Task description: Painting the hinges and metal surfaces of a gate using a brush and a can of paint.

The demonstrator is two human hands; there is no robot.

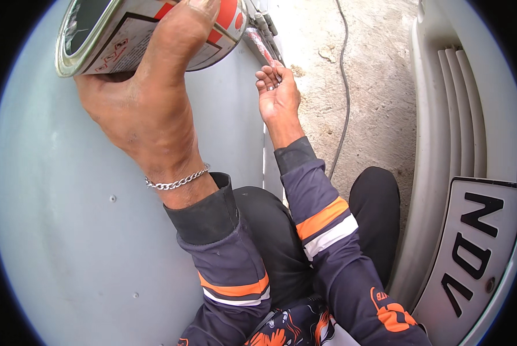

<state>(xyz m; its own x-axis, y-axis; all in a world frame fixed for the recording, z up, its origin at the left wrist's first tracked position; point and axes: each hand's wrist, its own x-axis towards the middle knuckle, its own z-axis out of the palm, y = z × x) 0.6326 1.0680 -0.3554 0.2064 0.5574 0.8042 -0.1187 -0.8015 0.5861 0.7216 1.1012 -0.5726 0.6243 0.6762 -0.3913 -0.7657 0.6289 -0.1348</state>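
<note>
My left hand [146,109] grips a metal can [123,43] with a white, red and black label at the top left. The can is tipped on its side, its open mouth and silver rim facing left; what is inside cannot be made out. Further right, my right hand [278,95] is palm up with its fingers closed around a narrow stick-like tool [261,44], smeared red and white. Its kind is unclear, and its far end reaches toward dark metal fittings [264,24] at the panel's edge.
A large pale grey panel [68,219] fills the left side, with small fasteners in it. On the right stands a light vehicle bumper [417,230] with a slatted vent and a number plate [469,254]. Between them, a black cable [346,75] crosses rough concrete [379,69].
</note>
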